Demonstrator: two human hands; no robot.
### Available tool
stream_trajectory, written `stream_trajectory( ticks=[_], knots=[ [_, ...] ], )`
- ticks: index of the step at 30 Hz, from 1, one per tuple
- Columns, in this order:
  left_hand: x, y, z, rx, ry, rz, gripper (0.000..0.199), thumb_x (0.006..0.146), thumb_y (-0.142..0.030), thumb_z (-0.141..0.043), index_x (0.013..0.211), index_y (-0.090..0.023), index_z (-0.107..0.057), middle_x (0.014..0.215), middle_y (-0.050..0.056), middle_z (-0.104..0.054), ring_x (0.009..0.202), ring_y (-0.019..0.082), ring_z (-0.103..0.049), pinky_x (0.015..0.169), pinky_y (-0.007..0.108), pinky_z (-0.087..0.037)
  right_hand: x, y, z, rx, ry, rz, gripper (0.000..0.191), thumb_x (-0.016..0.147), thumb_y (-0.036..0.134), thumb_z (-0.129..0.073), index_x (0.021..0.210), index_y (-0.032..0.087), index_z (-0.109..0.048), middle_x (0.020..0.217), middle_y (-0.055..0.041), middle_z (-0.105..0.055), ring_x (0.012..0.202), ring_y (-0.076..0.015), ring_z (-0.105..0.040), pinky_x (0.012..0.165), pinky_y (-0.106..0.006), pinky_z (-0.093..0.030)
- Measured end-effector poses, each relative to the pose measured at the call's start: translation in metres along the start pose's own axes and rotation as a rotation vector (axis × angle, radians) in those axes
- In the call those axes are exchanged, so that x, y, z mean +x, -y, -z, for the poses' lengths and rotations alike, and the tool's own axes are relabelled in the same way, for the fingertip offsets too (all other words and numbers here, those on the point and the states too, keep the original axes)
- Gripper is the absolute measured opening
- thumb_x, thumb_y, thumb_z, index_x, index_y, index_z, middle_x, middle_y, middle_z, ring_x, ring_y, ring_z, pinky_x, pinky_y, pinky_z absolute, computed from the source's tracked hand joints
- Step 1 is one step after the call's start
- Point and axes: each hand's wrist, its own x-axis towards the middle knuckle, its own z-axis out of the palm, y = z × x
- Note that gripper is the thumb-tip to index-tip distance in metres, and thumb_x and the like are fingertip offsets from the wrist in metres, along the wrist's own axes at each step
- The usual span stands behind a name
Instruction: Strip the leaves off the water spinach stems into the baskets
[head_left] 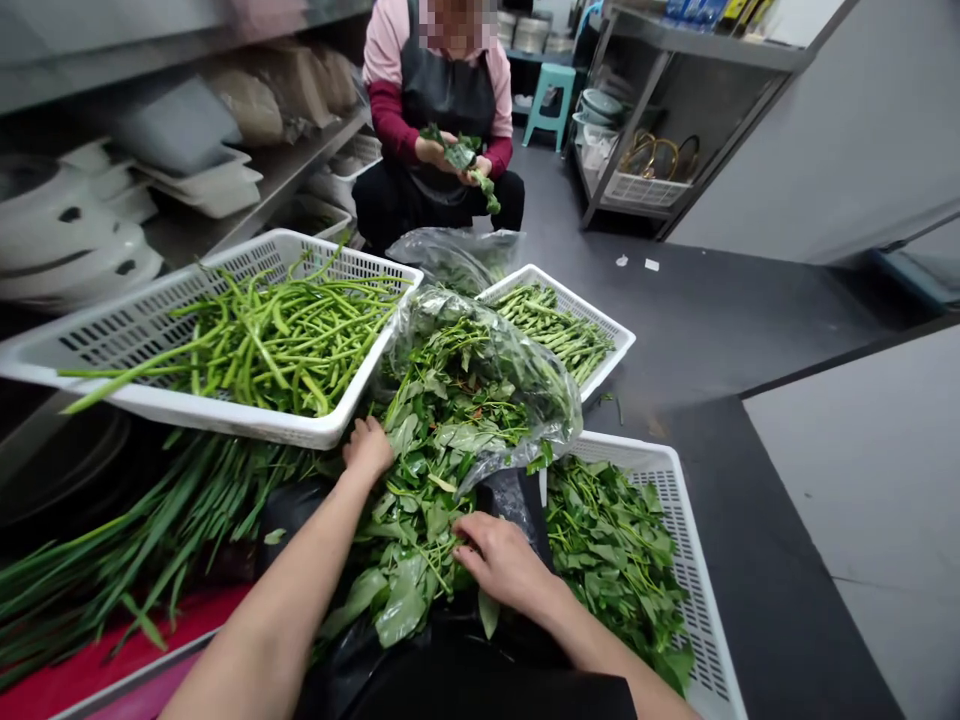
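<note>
A loose heap of leafy greens (427, 500) spills toward me from a clear plastic bag (551, 385), over black plastic at my lap. At the heap's left side, just below the corner of a white basket, is my left hand (367, 447); its fingers are curled, and whatever they grip is hidden. My right hand (501, 562) lies on the heap's near right side with thumb and fingers drawn together on the greens. To its right, more picked greens (611, 545) fill a white slotted basket (705, 610).
Long green beans (277, 340) lie in a white basket (322, 430) at left, above long green stalks (150, 520). Another basket (611, 360) holds cut green stems. Opposite squats a person (450, 100) holding leaves. Shelving (300, 165) lines the left; a steel rack (637, 150) stands back right.
</note>
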Motion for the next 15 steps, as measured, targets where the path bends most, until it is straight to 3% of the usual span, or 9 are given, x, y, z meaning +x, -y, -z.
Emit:
stream_trajectory(
  ticks=[2, 6, 9, 12, 15],
  knots=[
    [0.015, 0.008, -0.010, -0.022, -0.013, 0.054, 0.046, 0.073, -0.028, -0.052, 0.111, -0.002, -0.057, 0.117, 0.033, -0.055, 0.107, 0.041, -0.055, 0.081, 0.048, -0.043, -0.003, -0.003, 0.000, 0.007, -0.005, -0.007, 0.015, 0.081, 0.015, -0.050, 0.091, 0.019, -0.061, 0.089, -0.0049, -0.065, 0.083, -0.0170, -0.060, 0.074, -0.026, -0.044],
    [0.023, 0.011, 0.002, -0.150, 0.010, 0.044, 0.029, 0.075, -0.035, -0.053, 0.086, -0.011, -0.066, 0.088, 0.018, -0.069, 0.085, 0.031, -0.063, 0.067, 0.035, -0.046, 0.002, -0.008, -0.004, 0.159, -0.144, -0.022, 0.013, 0.080, 0.015, -0.052, 0.086, 0.019, -0.062, 0.100, -0.0053, -0.063, 0.089, -0.0154, -0.059, 0.080, -0.026, -0.044],
    [0.002, 0.000, 0.019, -0.281, 0.014, -0.057, 0.034, 0.073, -0.046, -0.054, 0.069, -0.015, -0.065, 0.067, 0.005, -0.066, 0.066, 0.020, -0.060, 0.057, 0.025, -0.041, 0.017, -0.011, 0.001, 0.242, -0.251, -0.054, 0.017, 0.081, 0.018, -0.052, 0.068, 0.018, -0.062, 0.111, -0.0075, -0.060, 0.099, -0.0177, -0.057, 0.088, -0.031, -0.042],
    [-0.028, -0.016, 0.038, -0.542, -0.024, -0.223, 0.038, 0.069, -0.053, -0.055, 0.063, -0.016, -0.062, 0.055, -0.003, -0.058, 0.052, 0.012, -0.048, 0.051, 0.021, -0.035, 0.036, -0.013, 0.012, 0.277, -0.338, -0.060, 0.010, 0.077, 0.019, -0.057, 0.078, 0.018, -0.066, 0.126, -0.0102, -0.052, 0.117, -0.0226, -0.048, 0.098, -0.037, -0.035],
    [-0.049, -0.027, 0.058, -0.790, -0.071, -0.300, 0.035, 0.063, -0.049, -0.062, 0.056, -0.015, -0.059, 0.046, -0.006, -0.047, 0.045, 0.008, -0.037, 0.045, 0.021, -0.028, 0.047, -0.011, 0.024, 0.435, -0.250, -0.003, 0.017, 0.080, 0.029, -0.056, 0.083, 0.017, -0.068, 0.118, -0.0111, -0.060, 0.113, -0.0226, -0.052, 0.097, -0.039, -0.037]
  ],
)
